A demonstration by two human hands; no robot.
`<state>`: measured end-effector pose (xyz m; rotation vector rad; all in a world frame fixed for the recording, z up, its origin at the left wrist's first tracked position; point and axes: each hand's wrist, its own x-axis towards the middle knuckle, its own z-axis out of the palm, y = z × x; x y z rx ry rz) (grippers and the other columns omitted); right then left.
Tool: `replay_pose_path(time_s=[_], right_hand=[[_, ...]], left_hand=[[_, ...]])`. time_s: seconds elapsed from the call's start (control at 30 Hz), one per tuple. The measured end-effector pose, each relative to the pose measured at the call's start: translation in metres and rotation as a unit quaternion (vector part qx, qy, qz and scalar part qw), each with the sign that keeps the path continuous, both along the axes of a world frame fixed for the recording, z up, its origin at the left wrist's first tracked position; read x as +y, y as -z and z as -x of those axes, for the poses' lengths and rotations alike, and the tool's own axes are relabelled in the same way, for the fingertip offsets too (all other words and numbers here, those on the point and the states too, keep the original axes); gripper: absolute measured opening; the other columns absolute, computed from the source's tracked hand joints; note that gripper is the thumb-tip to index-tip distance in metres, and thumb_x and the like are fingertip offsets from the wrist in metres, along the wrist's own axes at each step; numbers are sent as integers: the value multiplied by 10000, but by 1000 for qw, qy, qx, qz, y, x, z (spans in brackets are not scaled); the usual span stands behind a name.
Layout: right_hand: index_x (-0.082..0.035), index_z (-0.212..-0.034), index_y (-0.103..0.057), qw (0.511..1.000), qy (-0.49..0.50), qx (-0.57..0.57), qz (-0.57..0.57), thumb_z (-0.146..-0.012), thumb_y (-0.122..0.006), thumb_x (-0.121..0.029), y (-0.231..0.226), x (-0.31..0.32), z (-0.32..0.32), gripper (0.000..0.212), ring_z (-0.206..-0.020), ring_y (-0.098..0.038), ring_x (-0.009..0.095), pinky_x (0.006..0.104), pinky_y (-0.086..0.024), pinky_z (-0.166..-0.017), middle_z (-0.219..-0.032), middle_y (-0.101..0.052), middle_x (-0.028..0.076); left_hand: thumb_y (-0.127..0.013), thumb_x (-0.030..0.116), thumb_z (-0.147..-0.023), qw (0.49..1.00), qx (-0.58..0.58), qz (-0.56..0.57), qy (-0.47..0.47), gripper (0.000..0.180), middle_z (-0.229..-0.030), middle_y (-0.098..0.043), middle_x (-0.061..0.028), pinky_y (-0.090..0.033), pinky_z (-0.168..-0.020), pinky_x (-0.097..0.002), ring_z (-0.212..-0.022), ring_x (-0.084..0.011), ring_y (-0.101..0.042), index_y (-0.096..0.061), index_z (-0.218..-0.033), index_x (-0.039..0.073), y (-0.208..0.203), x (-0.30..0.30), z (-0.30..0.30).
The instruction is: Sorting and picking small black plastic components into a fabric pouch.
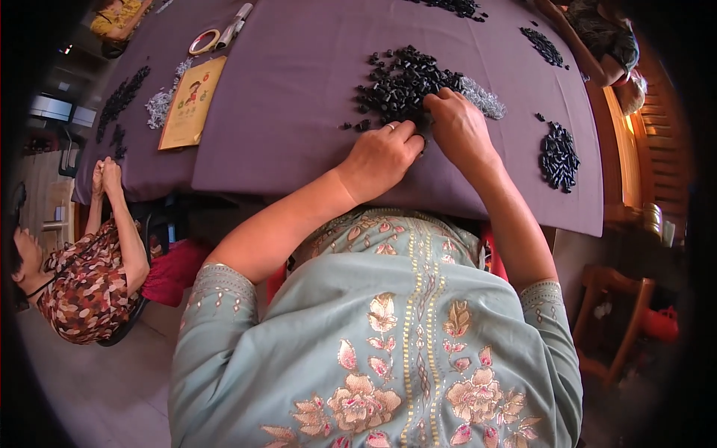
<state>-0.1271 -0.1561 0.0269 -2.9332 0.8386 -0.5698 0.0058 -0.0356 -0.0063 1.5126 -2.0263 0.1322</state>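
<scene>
A heap of small black cylindrical pieces [403, 82] lies on the purple cloth in front of me, with a smaller pile of clear plastic pieces [484, 98] against its right side. My left hand [382, 155], a ring on one finger, is curled closed at the heap's near edge. A small dark piece [423, 142] shows at its fingertips. My right hand [459, 123] bends over the border between the black and clear piles, fingers pinched together and pointing down. Whatever its fingertips hold is hidden.
Another black pile [559, 157] sits near the table's right edge, a further one [543, 47] beyond it. To the left lie a yellow booklet [193, 103], clear pieces [158, 109] and a tape roll [204, 42]. A seated person [97, 261] is at left; others sit at the far corners.
</scene>
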Motion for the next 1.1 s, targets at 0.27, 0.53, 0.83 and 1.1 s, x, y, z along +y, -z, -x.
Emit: replay_pose_path(time_s=[0.27, 0.53, 0.83, 1.1], right_hand=[[-43, -942, -584, 998, -36, -41, -32, -765, -595, -2, 3, -9, 3, 182, -860, -595, 313, 423, -510, -730, -878, -568, 125], [-50, -1007, -608, 994, -58, -21, -90, -740, -604, -13, -13, 1, 15, 270, -875, -573, 301, 402, -514, -719, -883, -544, 104], [-40, -845, -538, 985, -84, 100, -117, -715, -607, -21, -26, -19, 5, 148, -841, -565, 258, 349, -510, -683, -862, -532, 101], [7, -921, -564, 806, 5, -169, -567, -745, -604, 115, -38, -49, 19, 210, -774, -568, 87, 253, -482, -722, -827, -592, 34]], left_hand=[[-658, 38, -854, 979, 200, 26, -12, 115, -814, -613, -133, -509, -629, -373, -708, -284, -633, -573, -911, -13, -6, -8, -11], [-572, 57, -962, 772, 614, -163, 5, 193, -960, -703, -60, -500, -620, -216, -691, -55, -587, -613, -1143, 6, -24, -28, -34], [-566, 38, -950, 674, 694, -254, -5, 217, -984, -703, -87, -510, -675, -223, -733, -66, -595, -611, -1155, -18, -43, -58, -40], [-564, 72, -962, 662, 701, -265, 14, 181, -976, -699, -58, -510, -678, -228, -727, -61, -592, -614, -1122, 2, -56, -70, -44]])
